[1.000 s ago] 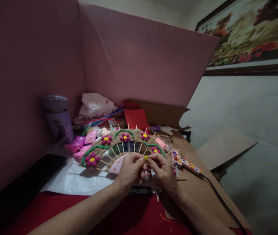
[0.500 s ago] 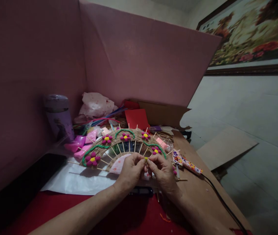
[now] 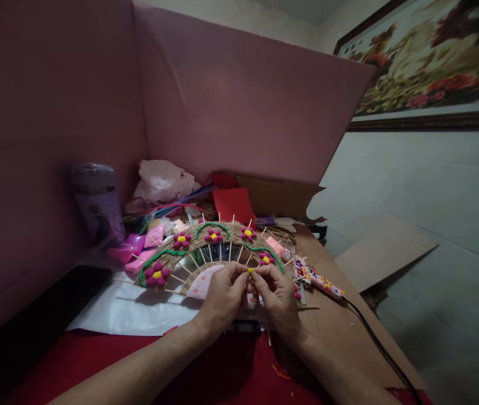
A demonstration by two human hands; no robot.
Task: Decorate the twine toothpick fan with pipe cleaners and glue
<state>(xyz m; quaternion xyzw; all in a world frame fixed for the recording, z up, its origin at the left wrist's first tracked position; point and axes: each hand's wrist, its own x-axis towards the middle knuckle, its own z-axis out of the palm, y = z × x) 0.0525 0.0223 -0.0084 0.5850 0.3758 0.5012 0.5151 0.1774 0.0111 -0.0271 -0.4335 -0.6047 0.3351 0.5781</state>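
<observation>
Place: likely a home, my craft corner
Wall [image 3: 412,169]: large framed picture [image 3: 429,70]
My desk [image 3: 218,377]: flowered twine arch [image 3: 231,230], purple tumbler [image 3: 99,205], pink packets [image 3: 132,246], corded tool [image 3: 321,282]

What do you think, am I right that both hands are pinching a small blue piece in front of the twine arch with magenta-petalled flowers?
Not quite: the small piece is yellow, not blue, as the head view shows. The left hand and right hand do pinch it in front of the twine arch with magenta-petalled flowers.
</observation>
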